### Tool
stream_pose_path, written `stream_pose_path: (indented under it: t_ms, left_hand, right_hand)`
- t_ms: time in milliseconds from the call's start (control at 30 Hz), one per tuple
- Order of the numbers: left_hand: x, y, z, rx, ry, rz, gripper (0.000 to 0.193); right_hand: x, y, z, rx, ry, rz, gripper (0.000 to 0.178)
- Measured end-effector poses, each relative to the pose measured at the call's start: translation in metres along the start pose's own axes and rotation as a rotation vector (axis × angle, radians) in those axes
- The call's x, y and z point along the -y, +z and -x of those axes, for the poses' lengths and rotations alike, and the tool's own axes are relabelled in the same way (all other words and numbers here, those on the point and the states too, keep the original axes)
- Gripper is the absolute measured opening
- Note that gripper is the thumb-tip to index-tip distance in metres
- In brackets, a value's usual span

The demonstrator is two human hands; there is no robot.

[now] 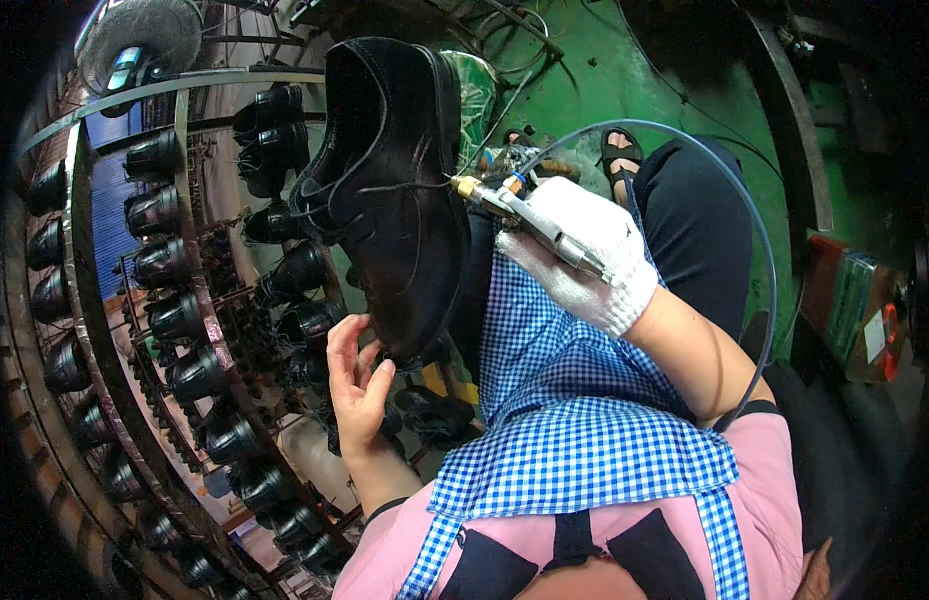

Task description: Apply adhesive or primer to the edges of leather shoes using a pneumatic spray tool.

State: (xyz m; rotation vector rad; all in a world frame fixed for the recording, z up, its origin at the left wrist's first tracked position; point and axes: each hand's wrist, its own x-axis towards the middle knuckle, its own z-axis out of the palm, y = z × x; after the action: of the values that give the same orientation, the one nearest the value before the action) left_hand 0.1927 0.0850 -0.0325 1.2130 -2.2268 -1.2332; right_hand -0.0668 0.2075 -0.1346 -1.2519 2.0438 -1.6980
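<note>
A black leather lace-up shoe (409, 230) is in front of me, its toe toward me and its opening facing up at the far end. My bare left hand (359, 385) is at the toe, fingers curved against its left edge and thumb just below it; the shoe hides part of the grip. In a white knitted glove, my right hand (589, 245) grips a small metal spray gun (549, 230) with a brass nozzle. That nozzle points left at the shoe's side, close to the laces. A clear blue air hose (769, 250) loops from the gun around my right forearm.
Racks (84, 220) with rows of black shoes (154, 210) stand on the left. A round fan (139, 45) is at the far left. Cables lie on the green floor (674, 60). A red-and-green box (844, 300) stands at the right. My lap is under a blue checked apron (574, 450).
</note>
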Motion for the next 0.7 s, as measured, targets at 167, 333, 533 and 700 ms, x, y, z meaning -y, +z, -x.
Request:
stream_pose_path:
  t_ms: [167,333,533,700]
  left_hand:
    - [-0.018,0.002,-0.01,0.141,0.163,-0.278,0.042]
    - [-0.051,0.012,-0.027,0.32,0.539,-0.719,0.045]
    - [-0.089,0.03,-0.054,0.563,0.875,-1.051,0.04]
    - [-0.11,0.046,-0.075,0.757,0.906,-1.057,0.061]
  right_hand:
    - [-0.004,-0.011,0.008,0.075,-0.027,0.026,0.024]
    - [-0.001,-0.035,0.015,0.193,-0.038,0.007,0.017]
    - [-0.003,-0.063,0.025,0.321,0.001,-0.012,0.019]
    - [0.004,-0.083,0.034,0.443,0.036,0.037,0.031]
